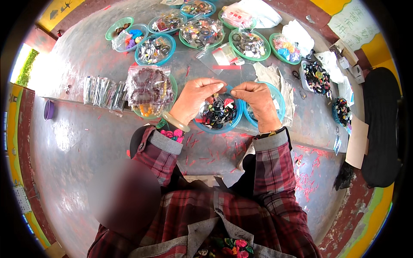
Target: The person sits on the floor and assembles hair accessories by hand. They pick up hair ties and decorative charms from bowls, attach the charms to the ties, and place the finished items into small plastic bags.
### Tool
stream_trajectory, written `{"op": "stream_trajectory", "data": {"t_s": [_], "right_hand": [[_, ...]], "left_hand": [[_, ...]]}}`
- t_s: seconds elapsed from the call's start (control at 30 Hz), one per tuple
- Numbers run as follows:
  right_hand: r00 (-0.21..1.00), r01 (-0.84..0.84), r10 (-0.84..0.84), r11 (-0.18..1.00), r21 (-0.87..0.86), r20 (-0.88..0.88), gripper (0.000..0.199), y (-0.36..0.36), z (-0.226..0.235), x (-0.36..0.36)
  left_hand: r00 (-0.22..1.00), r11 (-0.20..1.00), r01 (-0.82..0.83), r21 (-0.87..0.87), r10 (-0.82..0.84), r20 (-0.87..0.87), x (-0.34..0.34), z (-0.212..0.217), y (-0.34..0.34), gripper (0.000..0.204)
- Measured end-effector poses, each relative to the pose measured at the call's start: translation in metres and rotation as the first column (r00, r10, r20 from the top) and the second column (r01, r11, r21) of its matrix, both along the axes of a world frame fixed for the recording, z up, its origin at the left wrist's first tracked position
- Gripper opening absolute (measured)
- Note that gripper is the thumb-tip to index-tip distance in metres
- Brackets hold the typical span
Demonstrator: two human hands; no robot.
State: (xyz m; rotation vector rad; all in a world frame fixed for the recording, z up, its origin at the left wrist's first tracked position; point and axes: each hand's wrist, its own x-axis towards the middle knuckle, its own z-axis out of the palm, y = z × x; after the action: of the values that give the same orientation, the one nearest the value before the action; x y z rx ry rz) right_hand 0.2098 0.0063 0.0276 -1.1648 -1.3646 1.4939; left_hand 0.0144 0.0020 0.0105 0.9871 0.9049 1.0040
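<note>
At frame centre, left hand and right hand pinch a clear bag over the bead bowl; a slack grip could spill beads onto the worktop.

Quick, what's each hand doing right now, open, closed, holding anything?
Left hand: closed, pinching the edge of a clear plastic bag above the blue bowl.
Right hand: closed, pinching the same bag.

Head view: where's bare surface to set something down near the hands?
Bare patches: left of the left hand, below the clear sleeves; and right of the right hand, before the black bits tray. Crowded: far edge, bowls rim to rim.
</note>
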Motion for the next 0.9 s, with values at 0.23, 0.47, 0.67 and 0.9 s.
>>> {"op": "stream_trajectory", "data": {"t_s": [0.23,0.47,0.67,0.9], "right_hand": [[0.999,0.015,-0.014,1.000,0.026,-0.031,0.008,0.004,-0.010,-0.003],[0.999,-0.016,0.016,1.000,0.005,-0.052,0.009,0.006,-0.015,-0.003],[0.988,-0.042,0.034,0.998,-0.055,-0.149,0.014,0.007,-0.016,-0.006],[0.984,-0.079,0.063,0.992,-0.095,-0.168,0.017,0.007,-0.016,-0.008]], "left_hand": [[1.000,1.000,0.020,0.003,-0.020,0.015,-0.002,-0.005,0.001,0.020],[1.000,1.000,0.015,-0.018,-0.015,0.009,-0.002,-0.006,0.001,0.020],[0.995,0.997,-0.061,0.042,0.064,-0.082,0.000,-0.004,-0.001,0.021],[0.978,0.989,-0.132,0.065,0.141,-0.153,0.003,0.007,-0.006,0.020]]}}
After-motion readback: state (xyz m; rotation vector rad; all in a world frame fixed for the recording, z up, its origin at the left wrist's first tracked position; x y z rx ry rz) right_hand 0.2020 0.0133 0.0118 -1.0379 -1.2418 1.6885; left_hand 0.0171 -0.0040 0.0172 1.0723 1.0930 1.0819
